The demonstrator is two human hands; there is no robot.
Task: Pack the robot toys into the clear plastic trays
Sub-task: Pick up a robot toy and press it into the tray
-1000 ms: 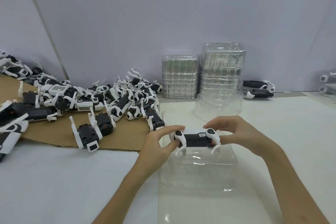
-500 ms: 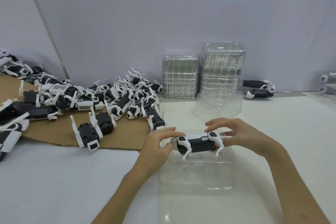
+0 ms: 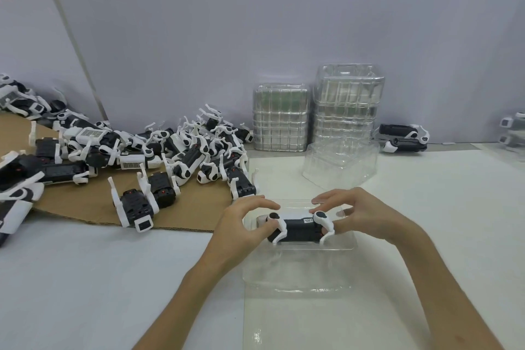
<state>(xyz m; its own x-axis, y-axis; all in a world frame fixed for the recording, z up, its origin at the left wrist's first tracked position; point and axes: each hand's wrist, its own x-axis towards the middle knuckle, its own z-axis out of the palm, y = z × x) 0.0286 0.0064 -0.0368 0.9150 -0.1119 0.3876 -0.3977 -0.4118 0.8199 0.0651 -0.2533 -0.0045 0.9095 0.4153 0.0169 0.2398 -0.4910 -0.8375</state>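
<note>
over tray (image 3: 298, 270) at table centre: toy (image 3: 298, 229) lies on its side in far half, left hand (image 3: 241, 224) and right hand (image 3: 358, 216) pinching its ends with curled fingers. risk: white legs snag rim, toy seats crooked; light tray skids under push.

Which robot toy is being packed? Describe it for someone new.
On the white table, find the clear tray nearest the camera. At its far end the left hand and right hand grip one black-and-white robot toy; unlike the pile on the cardboard, it alone is held.
</note>
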